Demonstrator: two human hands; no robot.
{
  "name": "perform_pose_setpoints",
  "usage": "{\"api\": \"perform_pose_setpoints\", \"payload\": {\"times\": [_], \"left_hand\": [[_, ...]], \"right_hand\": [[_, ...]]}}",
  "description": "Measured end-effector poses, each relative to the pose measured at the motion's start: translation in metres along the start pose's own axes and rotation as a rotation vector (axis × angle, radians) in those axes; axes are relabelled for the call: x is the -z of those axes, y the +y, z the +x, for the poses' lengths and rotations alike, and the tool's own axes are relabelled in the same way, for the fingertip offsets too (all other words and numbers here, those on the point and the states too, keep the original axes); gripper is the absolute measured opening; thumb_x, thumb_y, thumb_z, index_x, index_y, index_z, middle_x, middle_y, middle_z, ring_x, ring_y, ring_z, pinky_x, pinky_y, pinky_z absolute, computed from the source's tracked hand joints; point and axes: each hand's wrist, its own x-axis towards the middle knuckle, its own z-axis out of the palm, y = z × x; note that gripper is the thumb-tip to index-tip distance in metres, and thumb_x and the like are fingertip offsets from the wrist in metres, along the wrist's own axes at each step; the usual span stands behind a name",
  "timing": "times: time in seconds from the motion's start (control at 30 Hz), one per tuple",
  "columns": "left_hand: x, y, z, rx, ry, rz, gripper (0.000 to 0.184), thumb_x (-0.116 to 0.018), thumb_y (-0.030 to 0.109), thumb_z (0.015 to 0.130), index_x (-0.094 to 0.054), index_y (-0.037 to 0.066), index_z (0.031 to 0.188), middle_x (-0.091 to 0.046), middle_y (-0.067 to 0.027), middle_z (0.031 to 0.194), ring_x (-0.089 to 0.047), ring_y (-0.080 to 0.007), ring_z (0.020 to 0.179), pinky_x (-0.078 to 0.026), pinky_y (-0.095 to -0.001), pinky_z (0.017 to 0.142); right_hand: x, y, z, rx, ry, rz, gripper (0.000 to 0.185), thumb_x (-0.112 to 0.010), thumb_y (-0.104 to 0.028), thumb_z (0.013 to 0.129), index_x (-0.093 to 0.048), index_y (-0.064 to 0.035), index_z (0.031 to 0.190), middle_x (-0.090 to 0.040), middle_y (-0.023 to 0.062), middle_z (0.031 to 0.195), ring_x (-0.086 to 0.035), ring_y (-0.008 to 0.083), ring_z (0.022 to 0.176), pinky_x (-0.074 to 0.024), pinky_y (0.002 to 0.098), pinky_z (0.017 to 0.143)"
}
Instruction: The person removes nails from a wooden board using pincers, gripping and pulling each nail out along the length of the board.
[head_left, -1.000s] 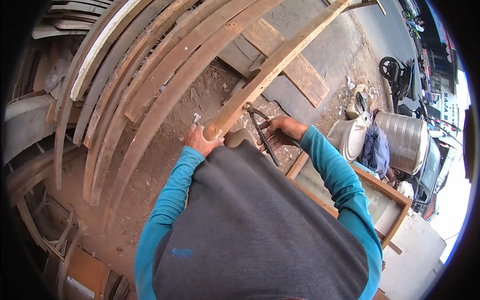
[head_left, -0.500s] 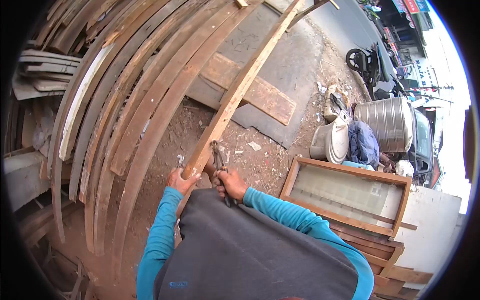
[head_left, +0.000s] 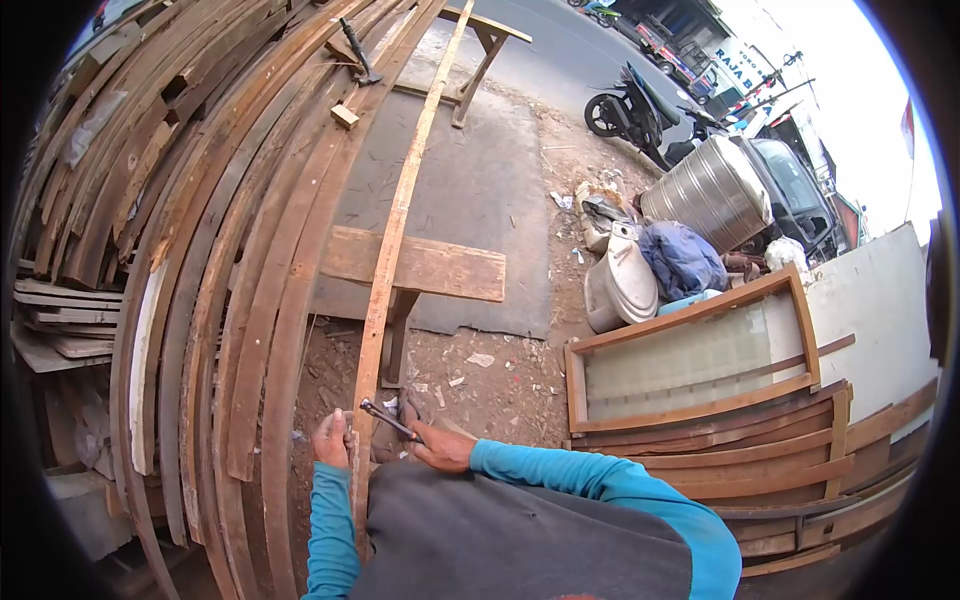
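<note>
A long wooden batten runs away from my body, resting across a low wooden bench and a farther trestle. My right hand is closed round the handles of a pair of metal pincers, whose jaws lie at the batten's near part. Beside the batten's left edge is my left hand, fingers curled in; what they hold, if anything, I cannot make out.
Long boards are stacked at left, with a hammer and a small wood block on top. To the right stand a framed glass panel, a toilet bowl, a metal tank and a motorcycle.
My left hand has come off the batten's top to its left side. The pincers have tipped from upright to slanting across the batten. The view has shifted, bringing the hammer into sight.
</note>
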Motion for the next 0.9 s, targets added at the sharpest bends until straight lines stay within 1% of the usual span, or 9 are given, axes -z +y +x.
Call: {"api": "perform_pose_setpoints", "payload": {"times": [0.07,0.17,0.27,0.33,0.57,0.67,0.8,0.83,0.9], "left_hand": [[-0.011,-0.022,0.014,-0.001,-0.037,-0.197,0.031,-0.068,0.035,0.095,-0.068,0.005,0.096,-0.055,0.0039,0.068,-0.045,-0.0024,0.055,-0.038,-0.0209,0.048],[-0.016,-0.03,0.019,0.013,-0.04,-0.288,0.024,-0.075,0.03,0.091,-0.065,0.008,0.09,-0.055,0.0035,0.068,-0.05,-0.0067,0.056,-0.041,-0.0231,0.049],[-0.022,-0.026,0.009,0.063,-0.094,-0.392,0.02,-0.07,0.026,0.094,-0.063,0.007,0.094,-0.058,0.0016,0.071,-0.054,-0.0095,0.061,-0.044,-0.0258,0.052],[-0.019,-0.033,0.012,0.055,-0.115,-0.403,0.02,-0.07,0.026,0.095,-0.063,0.007,0.096,-0.058,0.0012,0.071,-0.054,-0.01,0.062,-0.045,-0.0261,0.053],[-0.021,-0.017,0.013,0.126,-0.147,-0.442,0.018,-0.069,0.024,0.096,-0.062,0.007,0.097,-0.061,-0.0001,0.075,-0.058,-0.0115,0.067,-0.049,-0.0265,0.058],[-0.023,-0.019,0.018,0.062,-0.103,-0.434,0.016,-0.071,0.022,0.093,-0.063,0.009,0.096,-0.064,-0.0019,0.079,-0.058,-0.0113,0.067,-0.049,-0.0276,0.055],[-0.032,-0.009,0.009,0.053,-0.111,-0.524,0.015,-0.07,0.022,0.094,-0.059,0.011,0.097,-0.064,-0.0014,0.086,-0.059,-0.0123,0.072,-0.051,-0.0283,0.06],[-0.03,-0.01,0.013,0.055,-0.082,-0.573,0.015,-0.069,0.021,0.095,-0.058,0.013,0.098,-0.065,-0.0015,0.088,-0.059,-0.0129,0.074,-0.051,-0.0286,0.062],[-0.011,-0.016,0.015,0.077,-0.087,-0.662,0.009,-0.064,0.018,0.096,-0.057,0.015,0.101,-0.066,-0.0056,0.096,-0.063,-0.018,0.082,-0.054,-0.0322,0.07]], "right_hand": [[0.007,-0.006,-0.006,0.013,-0.034,-0.068,0.032,-0.049,-0.023,0.095,-0.044,-0.0022,0.118,-0.06,0.0313,0.101,-0.058,0.0485,0.098,-0.0437,0.0542,0.085],[0.011,-0.008,-0.01,0.012,-0.083,-0.133,0.032,-0.051,-0.021,0.093,-0.044,-0.0026,0.119,-0.061,0.0313,0.098,-0.058,0.05,0.095,-0.044,0.056,0.083],[0.007,-0.001,-0.013,0.09,-0.01,-0.184,0.028,-0.05,-0.024,0.096,-0.042,-0.0024,0.113,-0.06,0.0301,0.093,-0.058,0.0499,0.093,-0.0442,0.0561,0.081],[0.01,-0.002,-0.013,0.078,-0.003,-0.212,0.031,-0.054,-0.019,0.091,-0.045,-0.0027,0.115,-0.061,0.0302,0.093,-0.059,0.0488,0.093,-0.0454,0.0553,0.081],[0.017,0.006,-0.007,0.174,-0.008,-0.275,0.028,-0.053,-0.019,0.091,-0.045,-0.0023,0.111,-0.06,0.0262,0.1,-0.06,0.0466,0.093,-0.0469,0.0542,0.08],[0.026,-0.001,-0.006,0.155,-0.054,-0.307,0.034,-0.053,-0.018,0.091,-0.045,-0.0016,0.119,-0.06,0.0256,0.11,-0.06,0.0461,0.096,-0.0477,0.0539,0.081],[0.054,-0.015,-0.011,0.137,-0.236,-0.14,0.051,-0.047,-0.024,0.098,-0.039,0.0012,0.142,-0.058,0.0313,0.122,-0.056,0.0454,0.115,-0.0443,0.0493,0.1],[0.062,-0.017,-0.008,0.07,-0.318,-0.069,0.052,-0.044,-0.027,0.101,-0.039,-0.0002,0.145,-0.056,0.0308,0.129,-0.054,0.0437,0.122,-0.0419,0.0464,0.104],[0.057,0.009,0.0,0.021,-0.31,0.027,0.055,-0.045,-0.034,0.101,-0.04,-0.002,0.146,-0.063,0.0246,0.122,-0.06,0.0366,0.118,-0.0446,0.0424,0.102]]}}
